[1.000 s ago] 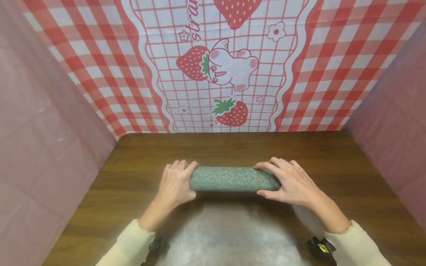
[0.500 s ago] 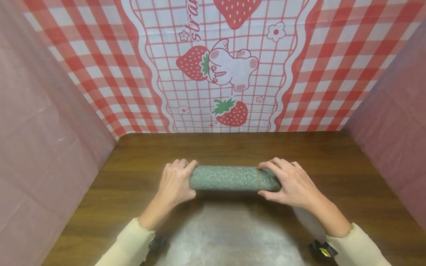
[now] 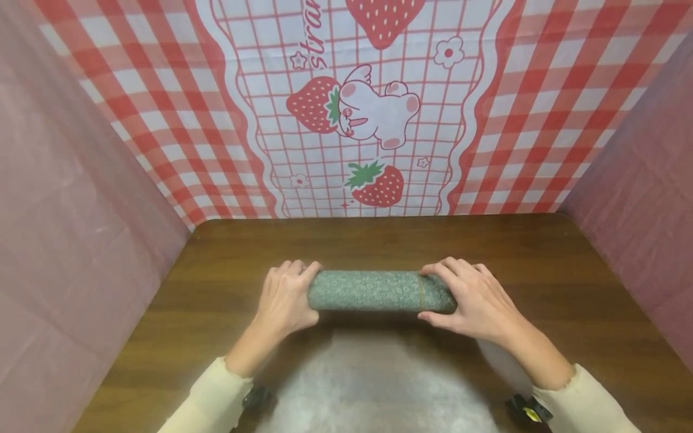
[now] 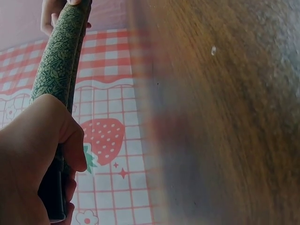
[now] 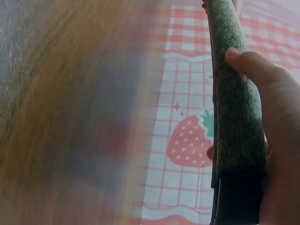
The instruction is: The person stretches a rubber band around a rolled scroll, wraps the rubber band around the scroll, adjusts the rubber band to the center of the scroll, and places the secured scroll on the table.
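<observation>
Above the table, both hands hold a long green floral-patterned object (image 3: 368, 291) level by its two ends. It has a thin yellowish line round it near the right end. My left hand (image 3: 286, 296) grips the left end, thumb on the near side and fingers over the far side. The right hand (image 3: 473, 294) grips the right end in the same way. In the left wrist view, a dark end piece (image 4: 52, 192) shows under the left hand. The right wrist view shows another dark end piece (image 5: 240, 199) beside the right palm. What kind of thing it is, I cannot tell.
A brown wooden table (image 3: 216, 252) lies underneath, with a pale glare and a shadow at its middle front. Behind it hangs a red-and-white strawberry cloth (image 3: 373, 108). Pink curtains (image 3: 65, 228) close off both sides. Small dark devices (image 3: 529, 410) sit at the wrists.
The hands stay nearly in place with the green object. It has turned very slightly, so the yellowish line shows more fully, and the right fingers have shifted a little to the right.
</observation>
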The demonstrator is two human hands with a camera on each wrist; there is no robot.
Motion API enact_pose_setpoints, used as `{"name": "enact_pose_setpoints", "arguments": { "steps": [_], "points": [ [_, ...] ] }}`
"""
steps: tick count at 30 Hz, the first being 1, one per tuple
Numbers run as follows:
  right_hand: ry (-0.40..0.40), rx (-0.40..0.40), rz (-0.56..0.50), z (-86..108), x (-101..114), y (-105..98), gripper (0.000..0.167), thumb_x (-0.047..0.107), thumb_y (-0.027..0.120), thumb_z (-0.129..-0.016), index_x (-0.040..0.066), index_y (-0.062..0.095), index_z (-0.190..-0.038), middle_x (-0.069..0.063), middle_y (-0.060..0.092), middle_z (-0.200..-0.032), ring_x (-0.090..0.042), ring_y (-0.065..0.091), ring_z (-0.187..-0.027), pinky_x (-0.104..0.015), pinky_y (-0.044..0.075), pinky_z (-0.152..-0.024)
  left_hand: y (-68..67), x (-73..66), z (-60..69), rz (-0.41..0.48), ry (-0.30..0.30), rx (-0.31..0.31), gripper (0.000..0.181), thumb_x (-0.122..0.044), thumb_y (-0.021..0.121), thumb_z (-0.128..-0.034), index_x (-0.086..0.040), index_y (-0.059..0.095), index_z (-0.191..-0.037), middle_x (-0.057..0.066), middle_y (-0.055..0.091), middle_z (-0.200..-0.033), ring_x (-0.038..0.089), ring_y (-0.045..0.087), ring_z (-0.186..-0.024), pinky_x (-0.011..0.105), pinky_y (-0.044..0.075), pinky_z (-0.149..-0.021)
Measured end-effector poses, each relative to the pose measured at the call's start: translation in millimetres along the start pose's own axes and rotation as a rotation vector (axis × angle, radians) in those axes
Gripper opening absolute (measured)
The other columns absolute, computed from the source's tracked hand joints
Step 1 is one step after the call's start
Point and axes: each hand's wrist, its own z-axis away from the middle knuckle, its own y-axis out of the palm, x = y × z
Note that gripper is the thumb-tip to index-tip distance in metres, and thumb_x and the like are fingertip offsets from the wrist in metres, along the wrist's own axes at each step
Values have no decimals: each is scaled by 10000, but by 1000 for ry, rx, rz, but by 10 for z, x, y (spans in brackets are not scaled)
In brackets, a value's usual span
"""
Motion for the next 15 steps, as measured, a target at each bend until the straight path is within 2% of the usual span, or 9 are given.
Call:
{"name": "enact_pose_setpoints", "arguments": {
  "steps": [9, 12, 15],
  "points": [
    [14, -57, -5, 50, 52, 27, 714, 450, 1016, -676, 209, 760, -1298, -43, 771, -1171, -311, 752, -1061, -529, 535, -814, 24, -19, 5, -4, -10, 11, 731, -162, 903, -484, -171, 752, -1199, 61, 760, -917, 282, 691, -817, 448, 605, -711],
    [3, -84, -5, 55, 41, 52, 703, 475, 1006, -681, 217, 772, -1292, -48, 773, -1158, -312, 752, -1054, -524, 541, -811, 10, -20, -4, -4, -16, 21, 739, -159, 910, -483, -170, 751, -1204, 64, 758, -920, 279, 688, -821, 449, 607, -723],
    [-12, -105, -2, 55, 19, 71, 672, 548, 972, -734, 224, 781, -1291, -51, 777, -1152, -312, 756, -1046, -510, 540, -803, -5, -18, -16, -5, -17, 28, 741, -158, 915, -487, -170, 750, -1209, 67, 757, -923, 277, 685, -823, 448, 608, -728]
  ]
}}
